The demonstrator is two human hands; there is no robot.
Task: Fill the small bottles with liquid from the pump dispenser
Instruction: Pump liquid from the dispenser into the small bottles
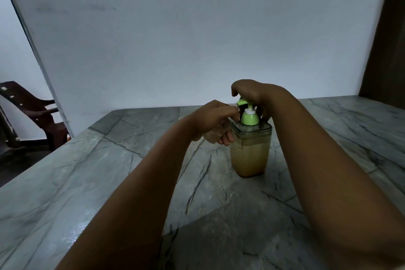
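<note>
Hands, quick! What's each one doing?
Left hand: holds a small bottle up by the spout.
Right hand: presses on the green pump.

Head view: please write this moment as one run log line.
right hand pressing pump dispenser | left hand holding small bottle at nozzle | dispenser upright on counter

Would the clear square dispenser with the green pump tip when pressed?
Probably not: the clear square dispenser stands on a broad flat base on the marble counter and looks over half full, likely bottom-heavy. The right hand presses roughly straight down.
</note>
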